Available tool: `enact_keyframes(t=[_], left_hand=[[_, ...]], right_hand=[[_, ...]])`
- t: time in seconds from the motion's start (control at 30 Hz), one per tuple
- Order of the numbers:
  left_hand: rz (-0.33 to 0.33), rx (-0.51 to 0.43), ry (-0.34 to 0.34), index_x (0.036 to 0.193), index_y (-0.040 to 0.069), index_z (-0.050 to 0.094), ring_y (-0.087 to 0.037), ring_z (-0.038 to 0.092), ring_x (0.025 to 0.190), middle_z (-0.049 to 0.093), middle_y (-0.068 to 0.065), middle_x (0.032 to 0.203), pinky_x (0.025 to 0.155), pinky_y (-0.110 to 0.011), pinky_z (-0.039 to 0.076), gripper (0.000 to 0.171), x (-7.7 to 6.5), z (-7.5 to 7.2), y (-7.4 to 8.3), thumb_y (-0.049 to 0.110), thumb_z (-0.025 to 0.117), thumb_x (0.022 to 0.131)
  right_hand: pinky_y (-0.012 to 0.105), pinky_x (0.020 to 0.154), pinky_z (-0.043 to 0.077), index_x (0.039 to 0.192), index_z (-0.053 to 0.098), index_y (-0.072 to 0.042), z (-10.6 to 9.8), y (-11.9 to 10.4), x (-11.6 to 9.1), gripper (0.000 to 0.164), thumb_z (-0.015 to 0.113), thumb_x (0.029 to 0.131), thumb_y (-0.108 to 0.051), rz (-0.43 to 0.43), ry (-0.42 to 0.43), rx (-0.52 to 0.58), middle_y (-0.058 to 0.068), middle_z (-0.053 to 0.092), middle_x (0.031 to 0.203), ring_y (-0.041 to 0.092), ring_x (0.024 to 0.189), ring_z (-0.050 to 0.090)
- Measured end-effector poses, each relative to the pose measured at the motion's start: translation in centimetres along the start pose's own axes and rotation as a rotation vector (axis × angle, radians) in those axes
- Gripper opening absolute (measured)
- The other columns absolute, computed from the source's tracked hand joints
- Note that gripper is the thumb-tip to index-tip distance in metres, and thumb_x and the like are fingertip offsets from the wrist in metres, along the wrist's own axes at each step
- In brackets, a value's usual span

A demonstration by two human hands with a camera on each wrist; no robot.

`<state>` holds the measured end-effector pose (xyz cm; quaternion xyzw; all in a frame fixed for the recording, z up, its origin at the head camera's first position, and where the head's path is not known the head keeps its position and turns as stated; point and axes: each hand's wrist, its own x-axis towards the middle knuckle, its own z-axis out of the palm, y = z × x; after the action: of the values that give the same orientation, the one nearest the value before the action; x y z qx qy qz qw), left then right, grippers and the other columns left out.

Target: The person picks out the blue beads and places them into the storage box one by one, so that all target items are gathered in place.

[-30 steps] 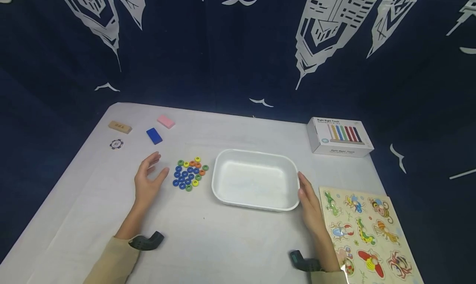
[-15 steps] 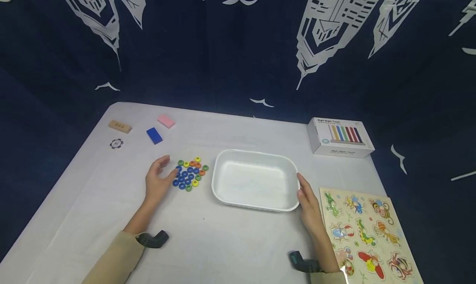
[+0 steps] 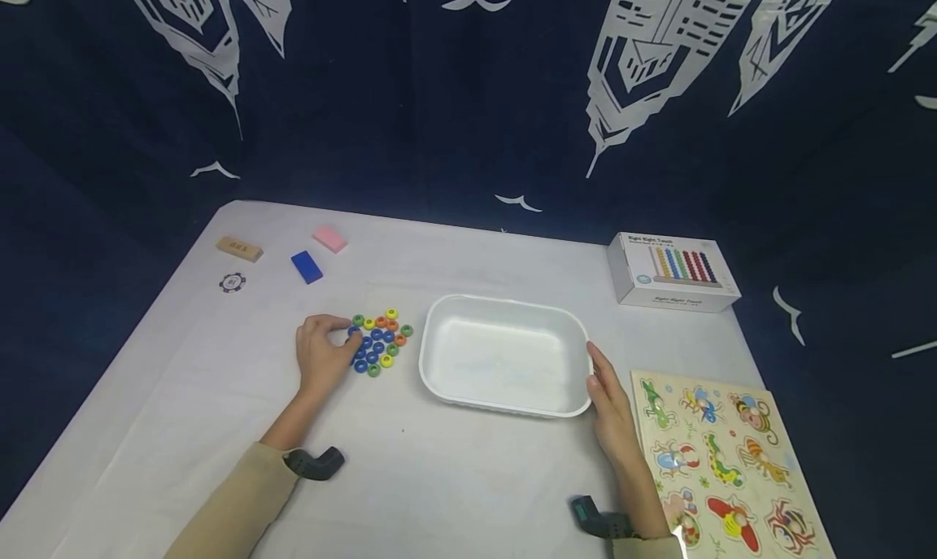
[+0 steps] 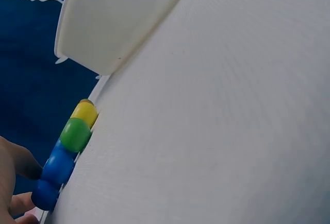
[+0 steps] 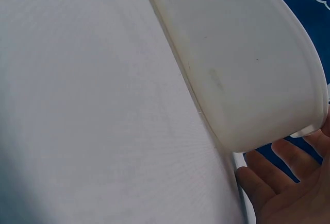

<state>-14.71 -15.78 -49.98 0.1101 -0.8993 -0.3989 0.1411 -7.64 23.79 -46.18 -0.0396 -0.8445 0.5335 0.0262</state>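
Observation:
A cluster of blue, green, yellow and orange beads [image 3: 378,347] lies on the white table, left of a white rectangular tray [image 3: 505,364]. My left hand [image 3: 322,360] is at the cluster's left edge, its thumb over some blue beads and its forefinger near a green one. In the left wrist view, the fingers are beside the blue beads [image 4: 58,167], with a gap between the digits; no bead is visibly lifted. My right hand [image 3: 615,417] rests against the tray's right end. Its fingers extend along that end wall in the right wrist view.
Farther back on the left are a wooden block [image 3: 239,248], a blue block [image 3: 307,267], a pink block [image 3: 330,238] and a round chip [image 3: 233,282]. To the right stand a white box [image 3: 673,271] and an insect picture board [image 3: 725,461]. A dark patterned cloth hangs behind.
My left hand has moved right to the bead cluster, and its thumb and forefinger have come down around the left edge. The right hand stays at the tray.

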Motion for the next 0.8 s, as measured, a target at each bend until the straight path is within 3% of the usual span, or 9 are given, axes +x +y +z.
enact_keyframes(t=[0.1, 0.23, 0.37, 0.43, 0.53, 0.67, 0.8], left_hand=[[0.008, 0.003, 0.005, 0.098, 0.005, 0.062, -0.026, 0.037, 0.103, 0.045, -0.010, 0.108, 0.088, -0.042, 0.031, 0.028, 0.0, 0.1, 0.1, 0.021, 0.066, 0.076], [-0.005, -0.016, 0.014, 0.096, 0.005, 0.063, -0.025, 0.039, 0.103, 0.048, -0.009, 0.106, 0.088, -0.041, 0.032, 0.025, 0.1, 0.0, 0.1, 0.020, 0.066, 0.076], [-0.028, -0.117, 0.053, 0.098, 0.007, 0.062, -0.021, 0.050, 0.094, 0.055, -0.006, 0.100, 0.084, -0.035, 0.040, 0.023, 0.1, -0.4, 0.6, 0.017, 0.064, 0.077], [-0.017, -0.194, 0.058, 0.100, 0.009, 0.060, -0.017, 0.056, 0.085, 0.060, -0.004, 0.095, 0.076, -0.028, 0.047, 0.023, 0.0, -0.6, 1.5, 0.016, 0.064, 0.078], [0.047, -0.336, 0.000, 0.101, 0.011, 0.059, -0.013, 0.060, 0.073, 0.064, -0.004, 0.087, 0.062, -0.021, 0.051, 0.024, -0.6, -0.7, 4.0, 0.014, 0.065, 0.078], [0.173, -0.519, -0.130, 0.099, 0.006, 0.061, -0.014, 0.059, 0.073, 0.064, -0.009, 0.083, 0.065, -0.020, 0.051, 0.024, -1.4, -0.1, 8.9, 0.010, 0.067, 0.077], [0.294, -0.613, -0.261, 0.099, 0.003, 0.062, -0.020, 0.058, 0.078, 0.063, -0.011, 0.089, 0.070, -0.029, 0.052, 0.025, -2.4, 2.2, 13.5, 0.008, 0.068, 0.076]], right_hand=[[0.039, 0.108, 0.021, 0.140, 0.025, -0.022, -0.1, -1.2, -0.4, 0.045, 0.031, 0.095, -0.027, 0.012, -0.006, 0.007, -0.004, 0.022, 0.146, 0.020, 0.134, 0.021], [0.040, 0.108, 0.021, 0.140, 0.026, -0.022, -0.1, -0.6, -0.2, 0.045, 0.032, 0.095, -0.026, 0.007, -0.005, 0.016, -0.003, 0.022, 0.146, 0.021, 0.134, 0.021], [0.037, 0.108, 0.021, 0.138, 0.026, -0.029, 0.0, 0.9, 0.3, 0.044, 0.032, 0.095, -0.031, 0.000, -0.003, 0.012, -0.008, 0.023, 0.145, 0.017, 0.134, 0.022], [0.037, 0.108, 0.022, 0.138, 0.026, -0.032, 0.0, 1.4, 0.4, 0.043, 0.032, 0.095, -0.033, -0.010, 0.000, 0.004, -0.010, 0.023, 0.145, 0.016, 0.133, 0.022], [0.037, 0.108, 0.022, 0.137, 0.027, -0.033, 0.1, 1.7, 0.5, 0.043, 0.031, 0.094, -0.036, -0.023, 0.007, 0.004, -0.011, 0.023, 0.145, 0.016, 0.133, 0.022], [0.038, 0.108, 0.021, 0.137, 0.027, -0.033, 0.0, 1.8, 0.5, 0.043, 0.032, 0.094, -0.036, -0.029, 0.005, 0.009, -0.010, 0.023, 0.145, 0.016, 0.134, 0.022], [0.038, 0.108, 0.021, 0.137, 0.027, -0.034, 0.0, 1.9, 0.5, 0.043, 0.032, 0.094, -0.036, -0.022, -0.001, 0.006, -0.010, 0.023, 0.145, 0.016, 0.133, 0.022]])
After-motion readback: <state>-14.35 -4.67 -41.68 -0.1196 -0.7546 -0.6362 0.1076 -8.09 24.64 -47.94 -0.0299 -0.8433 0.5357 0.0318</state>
